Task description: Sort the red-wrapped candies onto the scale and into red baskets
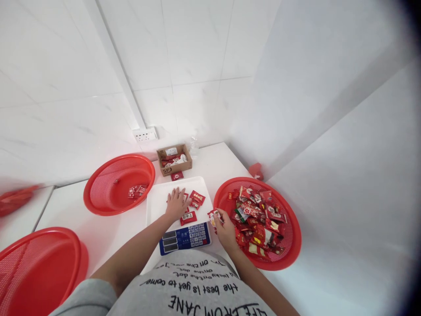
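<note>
My left hand [176,205] lies over the white tray [156,210] of a digital scale, fingers spread, partly covering some small red packets. Other red packets [188,218] lie beside it on the tray; whether the hand touches any of them is hard to tell. Just off the tray's right side, my right hand [226,229] is closed on a red-and-white packet [212,215]. Near that hand stands a red mesh basket [294,228] heaped with mixed red packets [253,210]. The scale's blue keypad panel [184,239] faces me, its display unreadable.
Behind the tray sits a cardboard box [179,167] of packets, with a single packet [176,176] in front. A red basket [108,175] holding a few packets is at the left, another red basket [74,263] nearer me. A wall socket [145,134] is above the table.
</note>
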Motion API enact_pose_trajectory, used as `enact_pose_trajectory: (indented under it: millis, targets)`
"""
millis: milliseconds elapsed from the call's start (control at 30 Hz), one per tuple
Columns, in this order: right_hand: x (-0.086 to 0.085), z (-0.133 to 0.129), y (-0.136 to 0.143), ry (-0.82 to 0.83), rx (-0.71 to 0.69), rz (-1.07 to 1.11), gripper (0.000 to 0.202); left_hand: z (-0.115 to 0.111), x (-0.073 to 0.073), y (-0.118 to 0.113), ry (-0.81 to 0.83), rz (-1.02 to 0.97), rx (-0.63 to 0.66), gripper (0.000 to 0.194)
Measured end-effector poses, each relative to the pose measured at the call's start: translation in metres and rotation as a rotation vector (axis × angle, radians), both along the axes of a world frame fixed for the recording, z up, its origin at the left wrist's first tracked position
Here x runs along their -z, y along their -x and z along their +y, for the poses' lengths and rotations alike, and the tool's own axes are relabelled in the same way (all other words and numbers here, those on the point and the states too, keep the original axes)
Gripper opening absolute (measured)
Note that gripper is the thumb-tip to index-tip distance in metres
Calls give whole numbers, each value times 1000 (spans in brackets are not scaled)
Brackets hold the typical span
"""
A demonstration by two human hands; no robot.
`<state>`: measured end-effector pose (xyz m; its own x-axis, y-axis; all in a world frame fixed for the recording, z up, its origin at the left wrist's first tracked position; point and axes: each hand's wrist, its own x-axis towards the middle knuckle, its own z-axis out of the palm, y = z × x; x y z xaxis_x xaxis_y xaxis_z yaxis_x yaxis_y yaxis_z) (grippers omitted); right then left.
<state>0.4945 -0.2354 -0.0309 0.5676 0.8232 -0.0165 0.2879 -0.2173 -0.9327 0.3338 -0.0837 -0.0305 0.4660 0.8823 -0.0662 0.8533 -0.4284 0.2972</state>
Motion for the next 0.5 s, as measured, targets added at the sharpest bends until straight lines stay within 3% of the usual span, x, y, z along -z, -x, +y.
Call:
enact_pose_trajectory:
  millis: [300, 500]
  targets:
    - [-1, 1, -1, -11, 0, -2, 41, -25, -6, -24, -99, 52, 299, 66]
    - [-1, 1, -1, -20, 0, 5, 41, -27, 1, -8, -160, 37, 347, 57]
